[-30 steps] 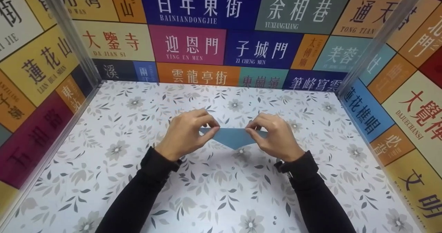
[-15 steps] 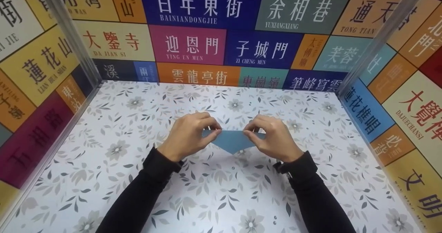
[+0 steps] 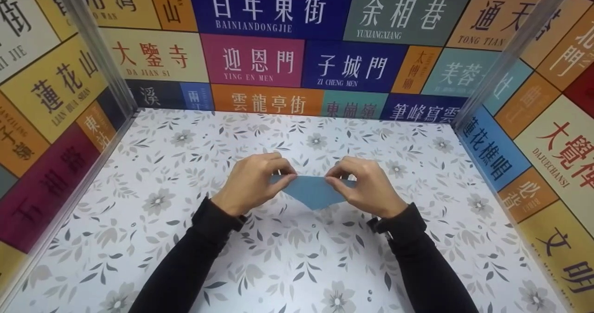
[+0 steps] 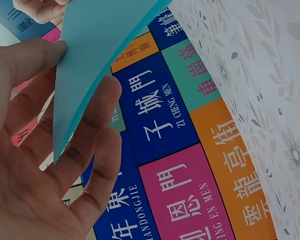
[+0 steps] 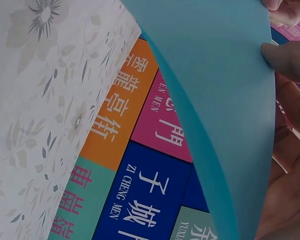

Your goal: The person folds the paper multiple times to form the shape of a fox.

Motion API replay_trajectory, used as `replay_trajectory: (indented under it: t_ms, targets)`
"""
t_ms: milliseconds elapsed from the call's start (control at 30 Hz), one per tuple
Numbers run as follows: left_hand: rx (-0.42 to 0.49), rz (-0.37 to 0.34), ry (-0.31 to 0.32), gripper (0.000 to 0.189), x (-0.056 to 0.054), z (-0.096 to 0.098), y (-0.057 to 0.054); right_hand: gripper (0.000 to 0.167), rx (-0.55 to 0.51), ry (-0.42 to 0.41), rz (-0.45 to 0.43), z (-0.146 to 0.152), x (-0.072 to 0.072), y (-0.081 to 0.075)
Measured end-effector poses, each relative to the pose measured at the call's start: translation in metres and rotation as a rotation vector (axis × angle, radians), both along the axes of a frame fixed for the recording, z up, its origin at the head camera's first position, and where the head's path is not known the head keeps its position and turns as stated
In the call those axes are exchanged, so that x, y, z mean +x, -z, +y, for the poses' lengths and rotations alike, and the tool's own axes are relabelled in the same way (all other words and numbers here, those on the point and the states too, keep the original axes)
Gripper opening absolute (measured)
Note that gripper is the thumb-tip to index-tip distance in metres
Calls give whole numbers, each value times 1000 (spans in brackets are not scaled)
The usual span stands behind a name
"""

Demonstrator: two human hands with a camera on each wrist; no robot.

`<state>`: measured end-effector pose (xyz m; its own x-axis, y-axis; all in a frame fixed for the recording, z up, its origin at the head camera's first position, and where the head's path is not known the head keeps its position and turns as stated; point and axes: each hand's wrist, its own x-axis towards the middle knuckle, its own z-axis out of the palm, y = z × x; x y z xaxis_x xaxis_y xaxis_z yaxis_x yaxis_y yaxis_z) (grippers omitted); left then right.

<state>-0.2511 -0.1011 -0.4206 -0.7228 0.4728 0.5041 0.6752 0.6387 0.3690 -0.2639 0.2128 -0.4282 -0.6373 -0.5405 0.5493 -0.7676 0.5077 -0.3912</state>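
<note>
Between the two hands is a sheet of blue paper (image 3: 313,193), folded into a triangle with its point toward the person. My left hand (image 3: 254,183) pinches the long top edge left of the middle, thumb on the near face. My right hand (image 3: 369,185) pinches the same edge on the right, its fingertips a short way from the left ones. Up close in the left wrist view, the paper (image 4: 97,45) shows two layers with their loose edges slightly apart. From the right wrist, the paper (image 5: 215,75) curves downward, and the right thumb (image 5: 285,59) presses near its folded edge.
A white table top (image 3: 278,266) with a grey floral print lies under the hands. Colourful panels with Chinese lettering (image 3: 253,60) stand at the back and on both sides. Clear corner posts (image 3: 510,48) rise at the back left and right.
Both hands and the paper have come slightly down and toward the person. The paper's point hangs a little lower in view, and the pinching fingertips have moved slightly closer together.
</note>
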Motion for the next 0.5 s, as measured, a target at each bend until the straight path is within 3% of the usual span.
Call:
replay_trajectory:
  t_ms: [267,500]
  targets:
    - [1,-96,-15,10,-4,-4,1,7,13,12,-51,4,-1,-3]
    - [23,-133,-17,10,-8,-9,3,9,24,40,-81,14,-6,-4]
